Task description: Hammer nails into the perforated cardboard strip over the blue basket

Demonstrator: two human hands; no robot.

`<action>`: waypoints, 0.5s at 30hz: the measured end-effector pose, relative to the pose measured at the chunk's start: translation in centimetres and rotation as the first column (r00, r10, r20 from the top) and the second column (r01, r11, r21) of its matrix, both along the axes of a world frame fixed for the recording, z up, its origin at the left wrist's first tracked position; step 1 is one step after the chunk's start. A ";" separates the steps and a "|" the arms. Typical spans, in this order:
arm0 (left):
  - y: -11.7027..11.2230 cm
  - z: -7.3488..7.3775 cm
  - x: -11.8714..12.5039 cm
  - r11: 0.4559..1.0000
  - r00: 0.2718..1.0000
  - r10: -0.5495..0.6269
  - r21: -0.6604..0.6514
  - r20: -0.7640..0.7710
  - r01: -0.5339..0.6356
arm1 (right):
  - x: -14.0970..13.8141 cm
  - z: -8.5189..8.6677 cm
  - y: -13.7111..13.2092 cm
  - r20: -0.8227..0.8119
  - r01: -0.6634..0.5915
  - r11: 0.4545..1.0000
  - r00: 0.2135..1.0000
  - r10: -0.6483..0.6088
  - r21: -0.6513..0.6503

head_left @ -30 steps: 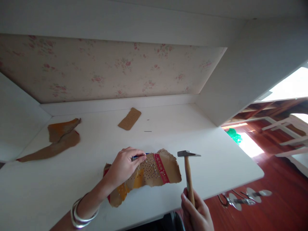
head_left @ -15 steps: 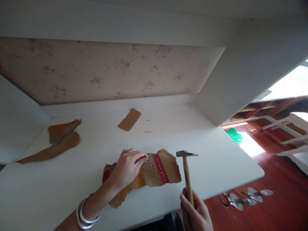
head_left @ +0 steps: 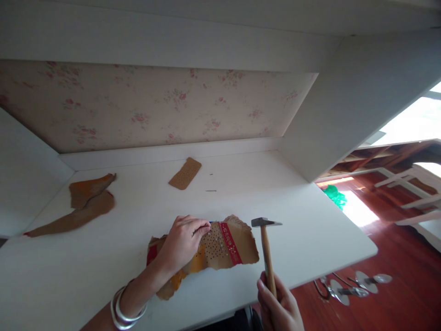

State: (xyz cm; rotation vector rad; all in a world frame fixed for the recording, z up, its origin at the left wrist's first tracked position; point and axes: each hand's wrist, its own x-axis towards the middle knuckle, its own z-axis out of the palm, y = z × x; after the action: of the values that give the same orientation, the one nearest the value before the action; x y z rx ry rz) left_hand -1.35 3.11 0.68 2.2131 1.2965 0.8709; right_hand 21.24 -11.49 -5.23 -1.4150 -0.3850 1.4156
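My right hand [head_left: 278, 301] is wrapped round the wooden handle of a hammer [head_left: 267, 248], whose metal head is raised to the right of the torn cardboard. My left hand [head_left: 184, 239], with two silver bangles [head_left: 127, 310] at the wrist, rests over a ragged piece of brown cardboard [head_left: 246, 239]. Its thumb and forefinger are pinched together; what lies between them is too small or hidden to name. The cardboard has a red printed strip, an orange patch and many small holes. Part of it is covered by my left hand and forearm.
Farther back on the white table [head_left: 310, 243] lie a small perforated cardboard piece [head_left: 186, 174] and a thin nail [head_left: 211, 191]. Torn cardboard scraps [head_left: 91, 193] are at the left. White panels and a floral back wall [head_left: 165, 110] enclose the table. Glass-and-metal fittings [head_left: 339, 292] are on the red floor.
The view has shifted very slightly. Both hands, the hammer and the cardboard hold nearly the same positions.
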 end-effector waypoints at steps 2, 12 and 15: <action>0.0 -0.1 0.0 1.000 1.000 -0.002 0.012 0.004 0.002 | 0.0 0.1 0.0 -0.007 0.006 1.000 1.000 -0.006 0.005; -0.2 -0.1 0.2 0.998 0.998 -0.038 0.050 -0.044 0.040 | -0.8 0.8 0.3 0.021 0.124 0.992 0.992 -0.124 -0.006; -0.2 0.0 0.5 0.995 0.997 -0.052 0.079 -0.049 0.055 | -0.8 1.2 0.4 0.006 0.151 0.988 0.988 -0.151 0.008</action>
State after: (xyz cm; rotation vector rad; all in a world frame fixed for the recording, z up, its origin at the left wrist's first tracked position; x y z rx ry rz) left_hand -0.89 2.94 0.73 2.3320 1.2372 0.8701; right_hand 20.45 -11.14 -4.02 -1.4134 -0.2806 1.2856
